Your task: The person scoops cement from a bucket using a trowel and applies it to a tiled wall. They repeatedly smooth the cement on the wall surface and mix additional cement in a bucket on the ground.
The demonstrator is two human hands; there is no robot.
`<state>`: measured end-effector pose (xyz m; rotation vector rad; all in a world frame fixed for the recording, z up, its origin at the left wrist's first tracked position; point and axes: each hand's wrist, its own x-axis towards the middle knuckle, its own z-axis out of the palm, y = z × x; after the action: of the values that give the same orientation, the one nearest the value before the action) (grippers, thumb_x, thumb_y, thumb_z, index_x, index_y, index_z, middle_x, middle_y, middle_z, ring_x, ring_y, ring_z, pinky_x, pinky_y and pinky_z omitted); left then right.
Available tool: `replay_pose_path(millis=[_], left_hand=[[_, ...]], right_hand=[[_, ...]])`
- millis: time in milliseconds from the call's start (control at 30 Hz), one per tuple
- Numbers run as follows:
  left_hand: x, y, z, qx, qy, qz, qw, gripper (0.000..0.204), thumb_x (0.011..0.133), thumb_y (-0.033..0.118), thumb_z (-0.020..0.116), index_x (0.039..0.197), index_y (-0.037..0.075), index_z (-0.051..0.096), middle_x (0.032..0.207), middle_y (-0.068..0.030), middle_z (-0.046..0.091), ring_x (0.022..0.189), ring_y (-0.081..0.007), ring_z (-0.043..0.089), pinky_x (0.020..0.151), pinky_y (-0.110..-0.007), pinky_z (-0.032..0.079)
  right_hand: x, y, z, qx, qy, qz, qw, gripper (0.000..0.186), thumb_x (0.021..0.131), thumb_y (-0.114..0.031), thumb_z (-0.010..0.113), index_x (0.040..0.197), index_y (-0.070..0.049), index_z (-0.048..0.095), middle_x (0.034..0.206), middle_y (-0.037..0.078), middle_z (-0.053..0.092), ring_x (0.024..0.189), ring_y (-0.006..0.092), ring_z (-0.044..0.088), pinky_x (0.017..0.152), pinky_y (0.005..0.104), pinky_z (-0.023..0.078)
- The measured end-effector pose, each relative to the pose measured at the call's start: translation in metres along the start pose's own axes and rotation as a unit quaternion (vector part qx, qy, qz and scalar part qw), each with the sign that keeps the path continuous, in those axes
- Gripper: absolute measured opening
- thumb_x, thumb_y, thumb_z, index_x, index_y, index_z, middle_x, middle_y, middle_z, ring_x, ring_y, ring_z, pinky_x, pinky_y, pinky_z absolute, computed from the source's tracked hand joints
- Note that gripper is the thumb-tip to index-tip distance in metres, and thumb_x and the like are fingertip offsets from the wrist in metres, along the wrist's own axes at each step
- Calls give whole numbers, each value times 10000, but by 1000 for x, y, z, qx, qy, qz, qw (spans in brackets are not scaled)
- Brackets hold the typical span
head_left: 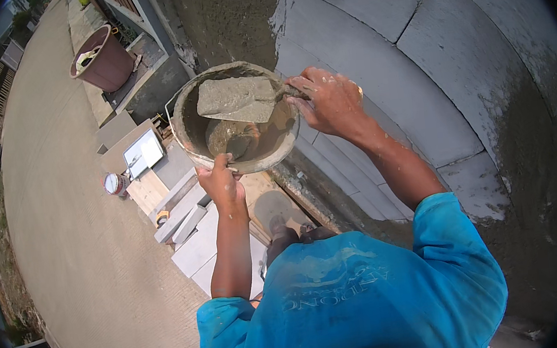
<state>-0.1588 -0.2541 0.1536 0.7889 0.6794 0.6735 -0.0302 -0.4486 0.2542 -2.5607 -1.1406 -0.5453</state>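
Clock from frame centre. Blue T-shirt (353, 302) nearest, 6 o'clock. Left hand (223, 185), 9 o'clock: grasping bucket rim, thumb on top, other fingers partly hidden. Right hand (330, 100), 1 o'clock: closed round trowel handle. Mortar bucket (282, 133), 11 o'clock, tilted, mouth visible. Trowel (255, 114) over the mouth, blade pointing 10 o'clock, loaded with grey mortar (233, 96). Pale block wall (384, 81), 1 to 3 o'clock. Pale slabs (198, 247) on ground, 8 o'clock. Farther: brown plastic tub (108, 66), 10 o'clock; concrete road (70, 196), 9 o'clock.
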Motion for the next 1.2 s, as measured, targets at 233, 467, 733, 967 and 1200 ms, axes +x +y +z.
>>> replay_pose_path(millis=[233,467,733,967,1200], left_hand=[[7,20,-61,33,54,18,998,554,785,-107,572,1312,12,450,1141,-160,633,883,-235,699,581,-350,602],[10,11,-72,59,40,-6,997,580,782,-121,565,1335,10,448,1176,-149,625,898,-229,695,614,-332,590],[6,-1,-36,79,-49,-32,995,525,797,-76,604,1302,-16,475,1063,-157,652,765,-223,688,519,-330,559],[24,-4,-12,221,-178,-110,952,534,822,-82,568,1341,7,475,1102,-139,654,852,-236,711,607,-350,635],[1,-50,-29,288,-190,-27,938,601,804,-80,588,1393,-10,492,1055,-128,686,857,-189,691,673,-295,564]], right_hand=[[131,31,-56,426,-221,38,876,412,901,-352,702,1184,-53,688,913,57,669,749,164,605,634,342,489],[161,115,-105,317,209,202,903,392,914,-451,703,1050,-85,736,824,46,673,705,188,631,639,395,482],[0,47,-34,212,-309,172,911,399,912,-273,726,1210,-58,572,848,77,607,807,199,611,732,356,474],[-28,36,2,-265,-70,-268,924,348,915,-222,631,1244,-128,566,950,99,651,800,240,684,670,402,516],[-29,68,62,-259,-289,-187,902,435,974,-241,552,1399,-168,499,868,150,604,709,265,635,617,465,488]])
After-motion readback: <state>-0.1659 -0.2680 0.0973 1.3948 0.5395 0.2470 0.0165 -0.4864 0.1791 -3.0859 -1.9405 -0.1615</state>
